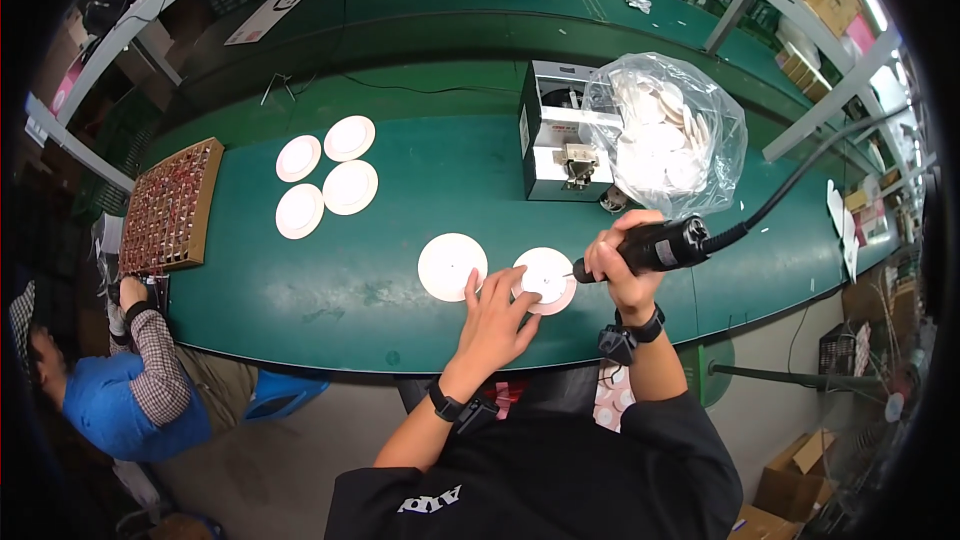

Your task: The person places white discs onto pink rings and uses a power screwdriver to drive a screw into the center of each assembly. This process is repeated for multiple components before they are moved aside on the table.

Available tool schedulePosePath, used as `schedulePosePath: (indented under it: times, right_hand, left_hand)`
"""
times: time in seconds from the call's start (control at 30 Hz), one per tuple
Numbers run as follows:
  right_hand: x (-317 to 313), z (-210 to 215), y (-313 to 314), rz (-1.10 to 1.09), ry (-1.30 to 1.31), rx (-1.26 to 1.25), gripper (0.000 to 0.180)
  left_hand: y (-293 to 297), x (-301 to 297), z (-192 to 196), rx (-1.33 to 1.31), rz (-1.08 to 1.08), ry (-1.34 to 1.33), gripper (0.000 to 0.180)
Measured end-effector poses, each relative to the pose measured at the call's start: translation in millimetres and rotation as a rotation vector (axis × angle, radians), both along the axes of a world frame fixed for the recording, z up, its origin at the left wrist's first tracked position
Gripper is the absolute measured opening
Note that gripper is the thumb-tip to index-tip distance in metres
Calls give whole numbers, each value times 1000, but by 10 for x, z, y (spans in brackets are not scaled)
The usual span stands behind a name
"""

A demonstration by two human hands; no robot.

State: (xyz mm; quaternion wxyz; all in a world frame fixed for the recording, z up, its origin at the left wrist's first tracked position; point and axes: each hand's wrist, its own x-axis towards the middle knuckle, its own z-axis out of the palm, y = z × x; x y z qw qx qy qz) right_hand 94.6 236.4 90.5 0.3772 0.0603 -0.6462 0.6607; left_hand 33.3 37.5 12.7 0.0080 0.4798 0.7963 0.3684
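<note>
My right hand (625, 260) grips a black electric screwdriver (662, 248), its cable running up to the right. The bit slants down to the middle of a white disc (541, 273), which lies on a slightly larger pale pink disc (560, 298). My left hand (490, 318) rests on these stacked discs with spread fingers, its fingertips on their left side. Just left of it lies a single white disc (452, 262) with a small dark spot at its centre. Farther left are several stacked disc pairs, such as one pale pair (350, 187).
Behind the screwdriver stand a metal-fronted machine (560, 135) and a clear bag of white discs (668, 140). At the left end, a compartmented cardboard box (172, 205) holds small reddish parts. A co-worker (140, 380) sits beside it. The green table (330, 340) curves along my front.
</note>
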Motion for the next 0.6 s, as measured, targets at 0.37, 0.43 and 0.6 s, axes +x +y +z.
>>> schedulePosePath:
  times: [0.37, 0.43, 0.6]
  right_hand:
    - [-93, 10, 87, -112, -98, 13, 33]
    - [-61, -6, 128, -181, -164, 51, 33]
    - [-81, -66, 143, -176, -181, -22, 33]
  left_hand:
    - [9, -9, -2, 6, 11, 10, 28]
    - [13, -14, 2, 7, 5, 10, 28]
    - [7, -24, 17, 5, 3, 8, 29]
